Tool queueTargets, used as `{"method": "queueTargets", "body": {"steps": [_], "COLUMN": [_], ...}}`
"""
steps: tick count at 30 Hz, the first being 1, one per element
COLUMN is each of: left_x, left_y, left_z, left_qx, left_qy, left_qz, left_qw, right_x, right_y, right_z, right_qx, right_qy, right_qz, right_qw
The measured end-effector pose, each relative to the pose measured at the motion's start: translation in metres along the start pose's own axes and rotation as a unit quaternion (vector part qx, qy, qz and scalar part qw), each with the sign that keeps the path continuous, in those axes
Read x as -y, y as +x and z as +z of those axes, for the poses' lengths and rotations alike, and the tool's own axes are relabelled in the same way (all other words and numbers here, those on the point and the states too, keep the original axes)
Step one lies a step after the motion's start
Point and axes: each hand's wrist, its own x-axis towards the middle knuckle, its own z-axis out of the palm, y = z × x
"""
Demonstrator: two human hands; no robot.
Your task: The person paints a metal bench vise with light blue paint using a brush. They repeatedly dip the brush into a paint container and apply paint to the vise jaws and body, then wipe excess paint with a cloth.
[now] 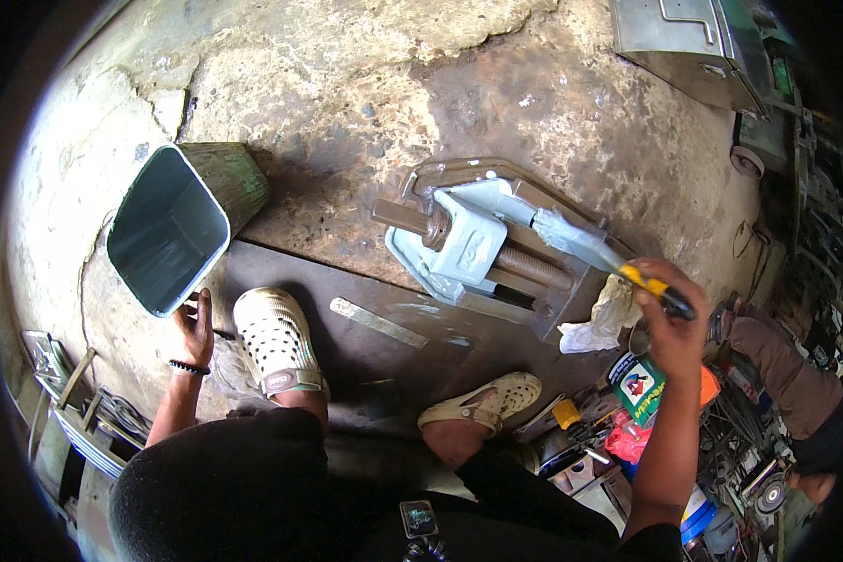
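My right hand (672,328) is closed around the yellow and black handle of a paintbrush (639,278). Pale blue-grey paint coats its bristles, which lie over the right side of a large metal vise (468,245). The vise rests on the ground, partly covered in the same paint, with a bare threaded screw and a brown block end. At the left, my left hand (193,335) is by the near rim of a tall green metal bin (239,183), fingers apart. Whether those fingers press on the rim, I cannot tell.
A crumpled white cloth (599,318) lies right of the vise. My feet in pale clogs (276,342) stand on a dark metal sheet (347,281). Tools and containers crowd the lower right, near a person in brown (782,365). A metal cabinet (670,37) stands far right.
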Motion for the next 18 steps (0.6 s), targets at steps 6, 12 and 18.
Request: {"method": "queueTargets", "body": {"steps": [6, 12, 18], "left_x": [0.005, 0.032, 0.05], "left_y": [0.001, 0.001, 0.014], "left_z": [0.008, 0.012, 0.009], "left_qx": [-0.084, -0.084, -0.073], "left_qy": [-0.044, -0.062, -0.083], "left_qz": [0.114, 0.064, 0.098], "left_qw": [0.989, 0.993, 0.989], "right_x": [0.034, 0.035, 0.018], "right_y": [0.065, 0.128, 0.146], "right_z": [0.018, 0.041, 0.048], "right_qx": [0.021, 0.144, 0.215], "right_qy": [0.02, 0.081, 0.065], "right_qz": [-0.023, -0.008, -0.011], "right_qw": [0.999, 0.986, 0.974]}}
